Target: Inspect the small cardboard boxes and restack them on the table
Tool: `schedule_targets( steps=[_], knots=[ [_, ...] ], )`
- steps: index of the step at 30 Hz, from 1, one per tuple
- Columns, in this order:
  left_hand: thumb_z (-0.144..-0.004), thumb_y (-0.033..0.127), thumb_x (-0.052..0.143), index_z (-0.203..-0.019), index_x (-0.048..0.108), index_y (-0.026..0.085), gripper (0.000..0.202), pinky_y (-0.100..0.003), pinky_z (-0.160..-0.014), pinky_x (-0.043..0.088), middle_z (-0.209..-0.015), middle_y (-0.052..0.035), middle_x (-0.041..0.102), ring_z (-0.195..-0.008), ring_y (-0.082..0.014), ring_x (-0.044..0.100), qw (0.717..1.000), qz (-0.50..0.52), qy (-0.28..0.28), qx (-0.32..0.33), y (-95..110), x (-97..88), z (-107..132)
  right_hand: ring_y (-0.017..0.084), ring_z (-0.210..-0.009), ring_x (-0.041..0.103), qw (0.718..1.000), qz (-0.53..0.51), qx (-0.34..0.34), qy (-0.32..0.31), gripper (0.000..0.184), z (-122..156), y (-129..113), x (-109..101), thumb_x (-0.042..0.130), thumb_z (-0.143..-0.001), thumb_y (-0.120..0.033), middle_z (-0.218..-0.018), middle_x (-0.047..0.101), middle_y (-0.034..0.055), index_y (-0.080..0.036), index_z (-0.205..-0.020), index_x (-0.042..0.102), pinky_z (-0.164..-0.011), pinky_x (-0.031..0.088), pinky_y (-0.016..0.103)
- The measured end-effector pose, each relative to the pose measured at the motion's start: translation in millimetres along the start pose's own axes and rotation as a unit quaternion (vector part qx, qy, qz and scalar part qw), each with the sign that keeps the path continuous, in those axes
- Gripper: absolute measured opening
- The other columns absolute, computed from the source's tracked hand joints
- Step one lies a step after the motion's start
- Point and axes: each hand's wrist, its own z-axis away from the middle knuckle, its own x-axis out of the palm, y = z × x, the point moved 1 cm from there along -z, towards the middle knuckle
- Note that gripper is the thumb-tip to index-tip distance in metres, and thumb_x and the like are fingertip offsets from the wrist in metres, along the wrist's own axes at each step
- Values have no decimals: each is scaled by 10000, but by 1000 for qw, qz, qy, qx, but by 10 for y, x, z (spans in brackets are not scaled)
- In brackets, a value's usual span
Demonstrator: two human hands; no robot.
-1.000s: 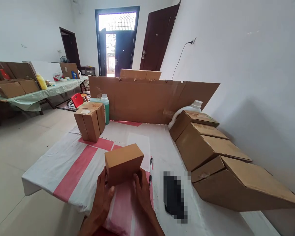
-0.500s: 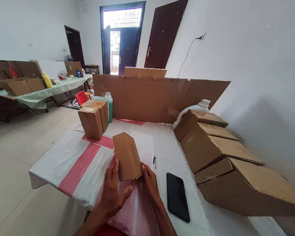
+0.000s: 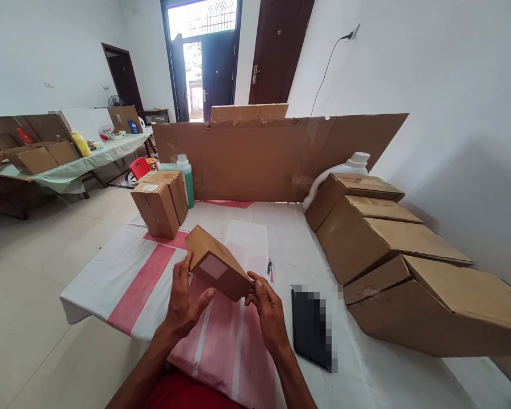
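A small brown cardboard box [image 3: 221,262] is tilted in the air between my two hands, low over the cloth-covered table. A pale rectangular label shows on the side facing me. My left hand [image 3: 183,301] supports the box's left end with its fingers, the thumb standing apart from them. At the near right corner, my right hand [image 3: 267,307] grips the box between thumb and fingers. Beneath the box lie a white sheet of paper [image 3: 255,238] and the red-and-white striped cloth [image 3: 145,281]. A pen [image 3: 269,268] rests just beyond my right hand.
A dark phone [image 3: 309,329], partly pixelated, lies right of my right hand. Several cardboard boxes [image 3: 392,272] line the right side, near a white jug [image 3: 353,165]. At the left stand more boxes [image 3: 162,207] and a green bottle [image 3: 186,182]. A cardboard panel [image 3: 247,162] stands behind.
My hands have turned the box, so its labelled side now shows and its long axis slants down to the right. My left hand has shifted slightly left. The view has shifted a little.
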Motion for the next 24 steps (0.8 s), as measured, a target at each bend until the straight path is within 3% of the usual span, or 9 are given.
schedule_targets(
  steps=[2,6,10,12,15,19,21,24],
  knots=[
    [-998,538,504,-1604,270,232,718,-517,-1100,411,-1377,-148,485,-1279,-305,484,1000,22,6,-10,29,-79,-42,199,-787,614,999,21,-26,-17,544,41,-177,-23,528,-973,-609,-895,683,39,-217,-1333,643,-809,514,355],
    [-1047,580,325,-1448,512,200,583,-412,-928,485,-1199,-115,611,-1062,-249,583,990,116,26,-78,-29,-173,-185,258,-1047,631,987,91,-106,-74,640,2,-473,-16,704,-871,-547,-1223,632,94,-279,-1435,564,-879,552,381],
    [-1015,685,301,-1320,610,169,675,-367,-773,506,-1068,-105,674,-904,-222,607,978,142,29,-152,-213,-160,-317,303,-1268,559,973,149,-159,-71,794,-225,-378,108,826,-746,-464,-1382,552,95,-329,-1470,532,-1013,540,459],
    [-986,723,344,-1309,620,163,703,-368,-766,503,-1082,-113,675,-898,-224,607,979,128,37,-153,-290,-150,-345,302,-1320,548,983,101,-129,-77,812,-345,-238,190,791,-774,-479,-1465,528,106,-311,-1507,484,-1083,500,481],
    [-974,699,423,-1281,639,182,639,-380,-824,502,-1150,-117,662,-987,-239,611,982,118,45,-144,-352,-166,-354,311,-1255,615,994,44,-51,-90,833,-425,-111,258,759,-792,-554,-1476,577,128,-273,-1520,464,-1039,532,474],
    [-936,617,569,-1196,640,191,505,-415,-934,501,-1223,-122,640,-1139,-269,607,982,121,43,-136,-349,-199,-337,316,-1116,686,993,19,9,-116,651,-321,-151,185,713,-826,-630,-1312,710,122,-224,-1331,651,-913,581,422],
    [-885,590,654,-1282,573,194,566,-433,-964,516,-1312,-142,609,-1210,-287,604,981,136,22,-140,-320,-178,-300,319,-1044,707,990,-2,41,-134,580,-216,-162,120,680,-856,-644,-1217,750,125,-191,-1218,711,-855,589,412],
    [-823,509,763,-1507,360,237,840,-477,-1082,475,-1467,-156,529,-1322,-301,570,971,170,-63,-154,-250,-97,-191,320,-990,721,986,-35,93,-133,564,-11,-90,48,662,-876,-642,-1161,766,126,-174,-1186,715,-815,591,412]
  ],
)
